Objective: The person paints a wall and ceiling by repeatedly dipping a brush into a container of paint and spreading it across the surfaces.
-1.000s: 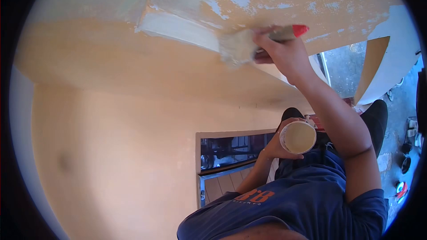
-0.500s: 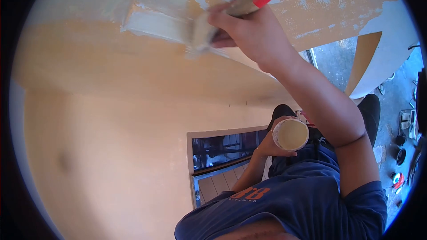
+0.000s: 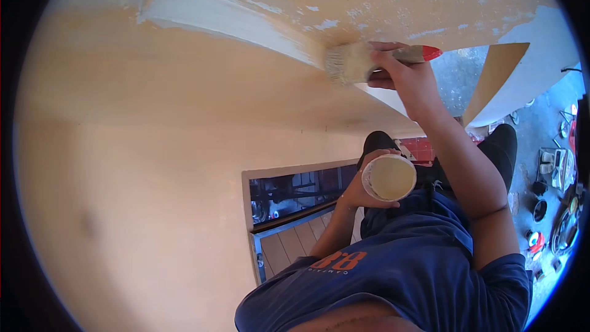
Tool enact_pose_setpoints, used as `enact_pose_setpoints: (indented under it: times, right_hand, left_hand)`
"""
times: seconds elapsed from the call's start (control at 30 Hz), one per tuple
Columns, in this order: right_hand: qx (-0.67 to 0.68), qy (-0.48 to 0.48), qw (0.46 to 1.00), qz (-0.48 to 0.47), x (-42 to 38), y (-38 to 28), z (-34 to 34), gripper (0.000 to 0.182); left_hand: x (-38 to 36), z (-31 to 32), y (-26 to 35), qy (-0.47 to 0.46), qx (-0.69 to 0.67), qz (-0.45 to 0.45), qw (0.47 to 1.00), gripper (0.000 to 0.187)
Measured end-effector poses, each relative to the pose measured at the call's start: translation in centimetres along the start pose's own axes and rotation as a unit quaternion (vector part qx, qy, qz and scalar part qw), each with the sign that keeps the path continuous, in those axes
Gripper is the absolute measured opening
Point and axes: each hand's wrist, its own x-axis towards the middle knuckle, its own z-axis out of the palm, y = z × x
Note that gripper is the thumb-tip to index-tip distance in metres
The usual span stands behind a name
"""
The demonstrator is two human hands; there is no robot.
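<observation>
A wide paintbrush (image 3: 353, 63) with a red-tipped handle is gripped in my right hand (image 3: 399, 71), its fingers closed around the base of the bristles. The bristle ends touch the edge of the patchy cream-and-white surface (image 3: 369, 9) at the top of the view. Left of the brush, a pale painted strip (image 3: 215, 15) runs along that edge. Lower down, in front of my waist, my left hand (image 3: 362, 187) is wrapped around a cup of cream-coloured paint (image 3: 393, 178), whose open top faces me.
A peach wall (image 3: 141, 209) fills the left side, with a framed opening (image 3: 247, 209) low in it. Behind my right arm, tools and containers (image 3: 556, 166) lie on the grey floor (image 3: 525, 147). A curved white-and-tan edge (image 3: 504, 80) stands at the upper right.
My right hand has moved the paintbrush right and slightly down along the edge, exposing more of the pale strip. The paint cup stays in my left hand, slightly further left in view.
</observation>
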Motion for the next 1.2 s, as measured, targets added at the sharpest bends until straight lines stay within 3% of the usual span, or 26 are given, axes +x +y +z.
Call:
enact_pose_setpoints:
  times: [0.1,0.23,0.47,0.53,0.67,0.97,1.2]
  right_hand:
    - [-0.038,0.039,0.998,0.011,-0.4,-0.4,-1.5,0.024]
    - [-0.076,0.000,0.996,-0.038,-0.3,-0.2,1.2,0.021]
    - [0.023,-0.040,0.999,-0.001,0.5,-2.3,3.8,0.022]
    - [0.163,-0.093,0.982,-0.015,0.4,-2.2,4.0,0.026]
    - [0.200,-0.109,0.973,-0.026,0.2,-1.8,4.0,0.026]
    - [0.023,0.022,0.997,0.069,0.9,3.4,-3.7,0.028]
    - [-0.121,0.080,0.986,0.076,1.0,4.9,-7.8,0.030]
  left_hand:
    - [-0.3,0.0,-0.9,-0.002,-0.009,0.017,1.000,0.105]
    - [-0.5,0.6,-1.0,0.010,-0.034,0.029,0.999,0.103]
    - [-0.7,0.9,-1.6,0.018,-0.071,0.025,0.997,0.104]
    - [-0.7,0.7,-1.7,0.004,-0.035,0.002,0.999,0.105]
    - [-0.3,0.8,-1.3,0.006,-0.037,0.017,0.999,0.105]
    - [-0.7,0.6,-1.9,0.020,-0.029,0.011,0.999,0.108]
    - [-0.4,0.8,-1.7,0.008,-0.016,0.047,0.999,0.108]
